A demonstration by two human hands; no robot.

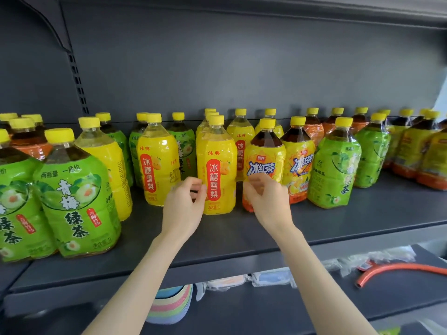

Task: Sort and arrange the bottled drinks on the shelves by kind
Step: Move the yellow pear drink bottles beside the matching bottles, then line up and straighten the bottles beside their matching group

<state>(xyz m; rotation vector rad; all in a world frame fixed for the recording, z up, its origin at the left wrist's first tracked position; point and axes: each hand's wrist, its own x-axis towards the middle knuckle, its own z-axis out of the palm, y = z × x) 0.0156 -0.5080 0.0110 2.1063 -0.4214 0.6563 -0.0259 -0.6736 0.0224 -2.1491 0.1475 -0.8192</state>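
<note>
At lower left of the frame we list a green tea bottle [77,204] on the dark shelf [362,218]. At centre, our left hand [185,209], fingers loosely curled and gripping nothing, sits just beside the yellow pear-drink bottle [216,170]. Our right hand [268,201], likewise curled and empty, fronts the iced tea bottle [265,155].

Dark grey shelf [362,215] carries upright yellow-capped bottles [216,165], kinds mixed.

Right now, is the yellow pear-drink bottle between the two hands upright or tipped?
Upright. The pear-drink bottle stands on its base on the shelf, cap on top, label text running vertically.
</note>
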